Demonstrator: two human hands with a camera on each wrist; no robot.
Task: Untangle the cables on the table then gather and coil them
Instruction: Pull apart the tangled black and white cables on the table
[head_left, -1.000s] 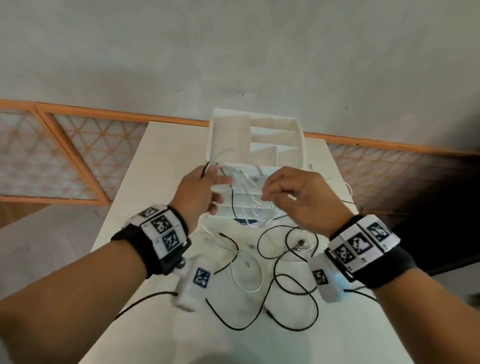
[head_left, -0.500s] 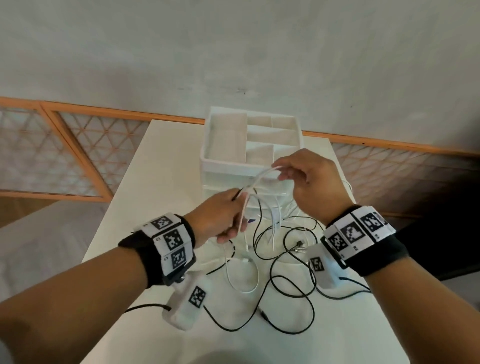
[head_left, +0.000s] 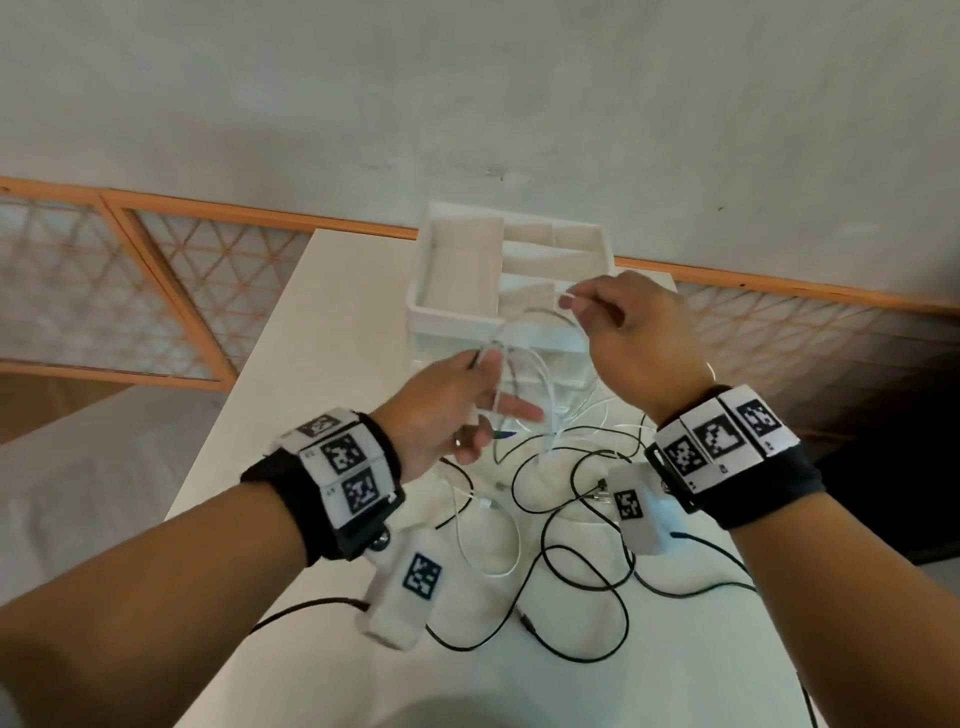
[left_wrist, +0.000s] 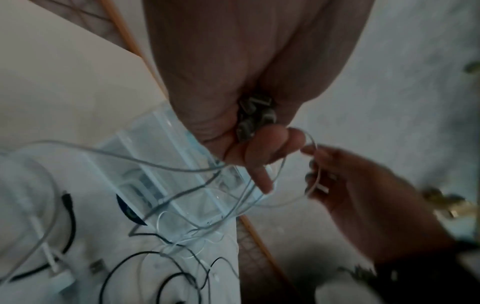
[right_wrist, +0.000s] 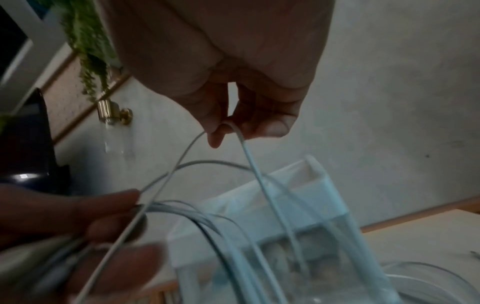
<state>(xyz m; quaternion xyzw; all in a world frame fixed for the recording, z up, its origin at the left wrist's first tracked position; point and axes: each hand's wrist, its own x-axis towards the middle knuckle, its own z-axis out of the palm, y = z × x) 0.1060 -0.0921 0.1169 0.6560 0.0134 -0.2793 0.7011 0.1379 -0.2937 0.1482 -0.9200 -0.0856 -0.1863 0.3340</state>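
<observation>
A thin white cable (head_left: 546, 387) hangs in several loops between my two hands above the white table (head_left: 322, 332). My left hand (head_left: 488, 384) grips a bunch of its loops between thumb and fingers, seen as the white cable (left_wrist: 155, 164) under the left hand (left_wrist: 270, 148). To the right and higher, my right hand (head_left: 576, 304) pinches one strand; the right wrist view shows the right hand (right_wrist: 233, 127) with the white cable (right_wrist: 259, 174) draped over a fingertip. A black cable (head_left: 582, 566) lies in tangled loops on the table below both hands.
A white compartment box (head_left: 452, 312) stands at the table's far end, just behind the hands. A white plug end (head_left: 485, 503) lies among the black loops. The table's left edge runs close to my left forearm. A grey wall with an orange-framed lattice is behind.
My right hand has risen and drawn a white strand up and to the right. My left hand still holds the bunch of loops and has dropped slightly from a second ago.
</observation>
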